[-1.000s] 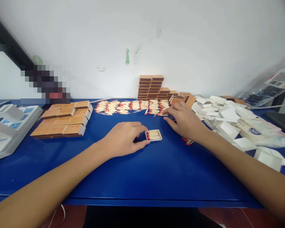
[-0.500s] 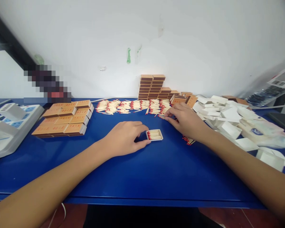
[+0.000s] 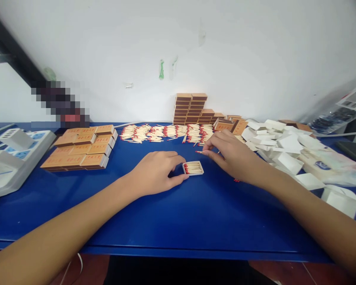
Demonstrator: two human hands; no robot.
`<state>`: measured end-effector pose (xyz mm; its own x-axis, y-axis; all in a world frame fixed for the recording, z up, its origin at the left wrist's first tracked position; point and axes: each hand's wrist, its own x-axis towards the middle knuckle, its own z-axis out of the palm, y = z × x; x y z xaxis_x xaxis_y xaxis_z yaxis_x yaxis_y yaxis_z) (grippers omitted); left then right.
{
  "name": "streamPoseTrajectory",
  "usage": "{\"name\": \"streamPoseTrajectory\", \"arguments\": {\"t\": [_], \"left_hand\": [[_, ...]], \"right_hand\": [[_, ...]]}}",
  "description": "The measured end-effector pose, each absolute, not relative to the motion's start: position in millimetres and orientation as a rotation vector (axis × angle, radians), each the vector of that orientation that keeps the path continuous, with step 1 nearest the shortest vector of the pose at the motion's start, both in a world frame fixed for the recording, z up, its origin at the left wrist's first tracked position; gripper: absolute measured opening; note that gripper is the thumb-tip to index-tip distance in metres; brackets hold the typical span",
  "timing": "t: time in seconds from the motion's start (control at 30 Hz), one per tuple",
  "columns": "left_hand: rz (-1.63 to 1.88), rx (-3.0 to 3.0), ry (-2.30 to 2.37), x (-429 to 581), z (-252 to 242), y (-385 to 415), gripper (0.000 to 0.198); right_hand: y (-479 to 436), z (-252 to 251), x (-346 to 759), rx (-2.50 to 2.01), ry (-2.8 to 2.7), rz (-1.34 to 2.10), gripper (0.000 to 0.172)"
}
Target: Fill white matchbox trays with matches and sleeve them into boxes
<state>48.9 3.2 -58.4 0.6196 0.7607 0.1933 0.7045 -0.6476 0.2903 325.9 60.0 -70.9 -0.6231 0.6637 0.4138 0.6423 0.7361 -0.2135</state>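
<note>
A small white matchbox tray (image 3: pixel 195 173) lies on the blue table, filled with red-headed matches (image 3: pixel 193 167). My left hand (image 3: pixel 157 172) grips its left end between thumb and forefinger. To the right and a little behind the tray, my right hand (image 3: pixel 227 154) pinches a match (image 3: pixel 198 152), its red head pointing left. Just beyond that hand stretches a long row of loose matches (image 3: pixel 156 133). Under my right wrist a few more red match heads (image 3: pixel 236 180) show, mostly hidden by the hand.
Closed matchboxes (image 3: pixel 77 148) are stacked at the left, beside a white power strip (image 3: pixel 32 152). More matchbox sleeves (image 3: pixel 190 109) stand against the wall. White empty trays (image 3: pixel 280 138) and a tissue pack (image 3: pixel 324 162) crowd the right. The table's front edge (image 3: pixel 178 250) is near me.
My right hand has come away from the row of matches, slightly toward me, with a match now between its fingertips. My left hand stays on the tray.
</note>
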Motion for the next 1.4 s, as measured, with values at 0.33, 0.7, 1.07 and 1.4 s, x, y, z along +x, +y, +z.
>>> {"name": "streamPoseTrajectory", "arguments": {"t": [0.33, 0.7, 1.07, 1.4], "left_hand": [[0.419, 2.628, 1.241, 52, -59, 5, 0.024], [0.438, 2.63, 1.212, 52, -61, 6, 0.025], [0.43, 2.617, 1.217, 52, -60, 5, 0.024], [0.425, 2.617, 1.214, 52, -59, 6, 0.025]], "right_hand": [[31, -68, 303, -0.903, -2.536, 0.266, 0.018], [35, -67, 315, -0.843, -2.499, 0.344, 0.012], [34, -70, 309, -0.69, -2.467, 0.316, 0.018], [37, -72, 310, -0.719, -2.447, 0.287, 0.014]]}}
